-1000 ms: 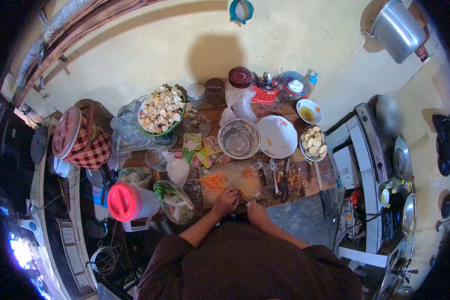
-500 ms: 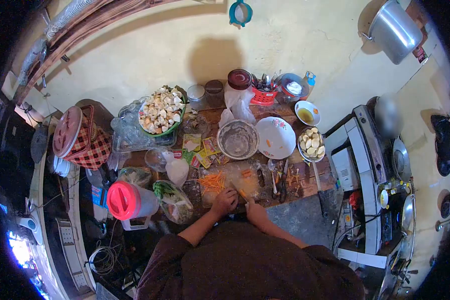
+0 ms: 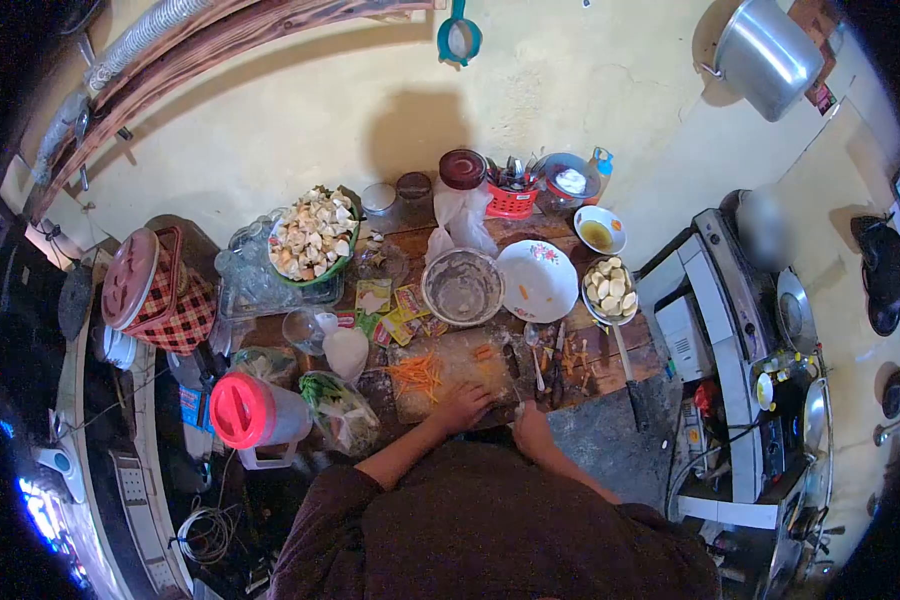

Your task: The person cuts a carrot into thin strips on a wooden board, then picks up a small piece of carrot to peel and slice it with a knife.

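A cutting board [image 3: 407,405] lies on the table in front of me, with a pile of thin carrot strips [image 3: 417,375] on its left side and short carrot pieces [image 3: 483,352] near its top. My left hand [image 3: 465,406] rests low on the board, fingers stretched toward the right; whatever is under them is hidden. My right hand [image 3: 532,428] is closed around a knife [image 3: 518,406] at the board's lower right corner. Only a bit of the knife shows. A metal bowl [image 3: 463,287] with whitish residue stands just behind the board.
Right of the board lie a spoon [image 3: 537,366] and scattered peelings [image 3: 580,360]. Behind are a flowered plate [image 3: 540,265] and a pan of peeled pale pieces [image 3: 610,290]. A red-lidded jug [image 3: 245,410], bagged vegetables [image 3: 338,412] and seasoning packets [image 3: 400,325] stand left. A stove [image 3: 740,300] is right.
My right hand has moved right with the knife, away from my left hand. My left hand has shifted slightly right and its fingers have stretched out. The view has shifted a little.
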A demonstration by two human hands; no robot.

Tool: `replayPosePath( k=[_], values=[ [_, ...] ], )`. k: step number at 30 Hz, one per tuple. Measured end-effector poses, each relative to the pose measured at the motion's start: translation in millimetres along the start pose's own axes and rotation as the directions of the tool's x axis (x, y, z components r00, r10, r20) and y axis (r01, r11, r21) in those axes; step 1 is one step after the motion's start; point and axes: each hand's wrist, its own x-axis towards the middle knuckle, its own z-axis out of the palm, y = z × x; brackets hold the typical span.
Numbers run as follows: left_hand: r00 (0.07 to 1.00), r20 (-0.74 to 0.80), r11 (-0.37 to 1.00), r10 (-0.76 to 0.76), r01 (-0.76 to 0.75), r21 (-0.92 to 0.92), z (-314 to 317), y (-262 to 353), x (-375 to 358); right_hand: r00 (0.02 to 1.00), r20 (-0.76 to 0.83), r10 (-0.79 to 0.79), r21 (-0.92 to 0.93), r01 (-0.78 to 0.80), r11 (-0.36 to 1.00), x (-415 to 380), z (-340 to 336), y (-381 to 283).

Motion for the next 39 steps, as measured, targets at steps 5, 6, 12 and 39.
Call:
replayPosePath(
  k=[5, 6, 12, 39],
  values=[
    [0.987, 0.154, 0.998, -0.048, 0.041, 0.045, 0.0, -22.4, -14.0, 0.988, 0.109, 0.106, -0.065, -0.099, 0.993, -9.5, 12.2, 13.0],
    [0.989, 0.111, 0.99, -0.097, 0.085, 0.11, -6.5, -26.1, -17.5, 0.989, 0.11, 0.102, -0.064, -0.096, 0.993, -7.4, 17.1, 16.3],
    [0.912, -0.179, 0.874, -0.369, 0.406, 0.269, -37.2, -39.9, -23.7, 0.961, 0.276, -0.022, 0.011, 0.02, 1.0, 5.0, 29.2, 11.7],
    [0.991, 0.119, 0.996, -0.06, 0.067, -0.058, 12.3, -27.9, 8.4, 0.989, 0.094, -0.112, 0.186, 0.093, 0.978, 6.7, 4.3, 22.3]
  ],
)
